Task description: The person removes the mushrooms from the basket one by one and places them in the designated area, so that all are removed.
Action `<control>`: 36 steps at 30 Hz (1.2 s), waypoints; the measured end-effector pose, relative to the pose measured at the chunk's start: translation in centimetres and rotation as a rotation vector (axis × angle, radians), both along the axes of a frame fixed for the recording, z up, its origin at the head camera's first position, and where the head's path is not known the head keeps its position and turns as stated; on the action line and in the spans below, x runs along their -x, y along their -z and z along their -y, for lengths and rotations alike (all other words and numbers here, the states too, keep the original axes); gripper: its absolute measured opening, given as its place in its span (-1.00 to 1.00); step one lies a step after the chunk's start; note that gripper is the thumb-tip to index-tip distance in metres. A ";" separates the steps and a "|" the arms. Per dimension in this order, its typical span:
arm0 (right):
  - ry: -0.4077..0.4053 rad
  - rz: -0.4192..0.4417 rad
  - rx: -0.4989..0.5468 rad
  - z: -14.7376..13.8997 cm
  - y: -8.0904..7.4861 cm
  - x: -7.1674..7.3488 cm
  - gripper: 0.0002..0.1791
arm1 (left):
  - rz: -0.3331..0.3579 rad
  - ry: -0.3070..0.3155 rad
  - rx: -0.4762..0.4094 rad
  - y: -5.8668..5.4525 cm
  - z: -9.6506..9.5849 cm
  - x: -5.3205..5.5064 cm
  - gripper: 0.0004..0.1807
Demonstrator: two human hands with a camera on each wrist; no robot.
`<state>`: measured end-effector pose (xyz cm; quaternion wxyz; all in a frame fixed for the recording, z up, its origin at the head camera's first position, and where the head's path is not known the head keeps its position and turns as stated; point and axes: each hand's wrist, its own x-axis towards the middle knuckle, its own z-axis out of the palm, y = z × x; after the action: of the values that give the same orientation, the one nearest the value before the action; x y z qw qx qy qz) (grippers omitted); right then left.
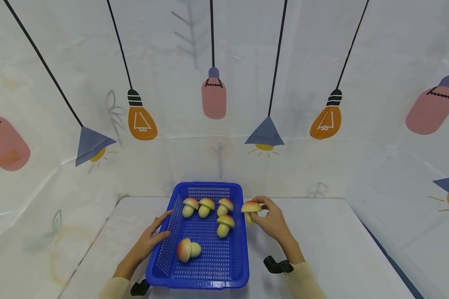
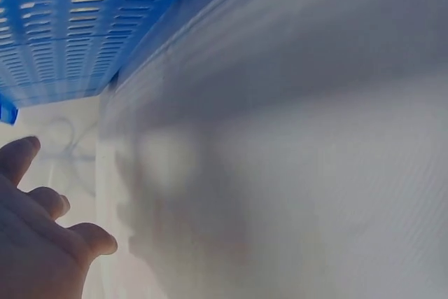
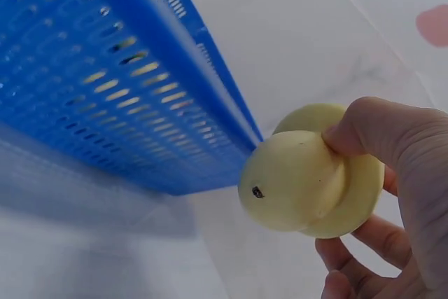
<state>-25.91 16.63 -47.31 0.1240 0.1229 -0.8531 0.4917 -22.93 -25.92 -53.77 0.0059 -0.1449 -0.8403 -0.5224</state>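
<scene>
A toy mushroom (image 1: 251,207) with an orange-yellow cap is pinched between the thumb and fingers of my right hand (image 1: 272,220), just outside the right rim of a blue plastic basket (image 1: 245,257). The right wrist view shows the pale stem (image 3: 280,180) of that mushroom facing the camera, close beside the basket wall. My left hand (image 1: 149,236) rests at the basket's left rim with its fingers extended. Inside the basket, several mushrooms stand in the upper part, one (image 1: 225,226) among them at the right. Another mushroom (image 1: 188,250) lies on its side near the front left.
The basket stands on a white table (image 1: 314,249). Behind it hangs a pale wall covering (image 1: 239,166) printed with lamps and bulbs. Black wrist straps (image 1: 278,265) show at both sleeves.
</scene>
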 end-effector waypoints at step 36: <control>0.049 0.164 0.009 -4.1 7.3 0.7 -0.56 | 0.082 0.078 -0.075 0.3 0.2 0.2 -0.25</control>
<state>-26.64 20.69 -54.65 0.0663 0.0610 -0.8609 0.5008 -23.11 -26.10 -54.04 -0.0433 -0.1555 -0.8133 -0.5590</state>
